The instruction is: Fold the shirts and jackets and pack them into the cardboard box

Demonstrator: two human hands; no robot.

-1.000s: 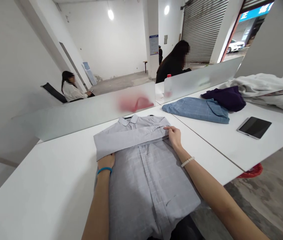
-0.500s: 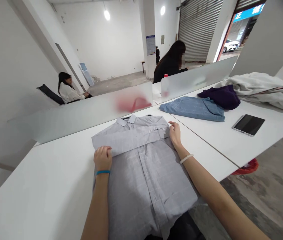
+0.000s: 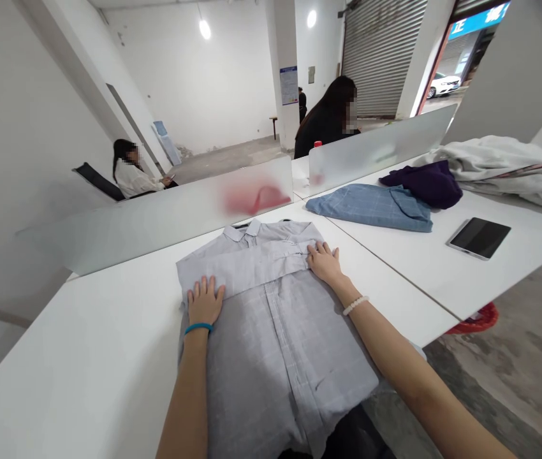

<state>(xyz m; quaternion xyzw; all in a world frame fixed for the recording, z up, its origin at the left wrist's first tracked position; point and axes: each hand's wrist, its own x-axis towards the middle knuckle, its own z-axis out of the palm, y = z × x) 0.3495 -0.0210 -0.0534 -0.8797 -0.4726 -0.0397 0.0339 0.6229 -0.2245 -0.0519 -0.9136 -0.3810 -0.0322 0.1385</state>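
Note:
A light grey button-up shirt (image 3: pixel 247 338) lies spread on the white table, collar away from me and hem hanging over the near edge. One sleeve is folded straight across the chest. My left hand (image 3: pixel 205 302), with a blue band at the wrist, rests flat with spread fingers on the shirt at the sleeve's folded left end. On the cuff at the right end lies my right hand (image 3: pixel 324 261), fingers spread, a pale bead bracelet on its wrist. The cuff is partly hidden beneath it.
Frosted dividers (image 3: pixel 175 217) run along the table's (image 3: pixel 84 357) back. To the right lie a folded blue shirt (image 3: pixel 371 207), a dark purple cloth (image 3: pixel 426 183), a pale cloth pile (image 3: pixel 510 169) and a tablet (image 3: pixel 480 238). Two people (image 3: pixel 326 121) sit beyond the dividers. A red-lined bin (image 3: pixel 476 319) stands below.
My left hand has gone from curled fingers to lying flat on the sleeve. My right hand has moved left from the cuff's edge onto the cuff, fingers now spread.

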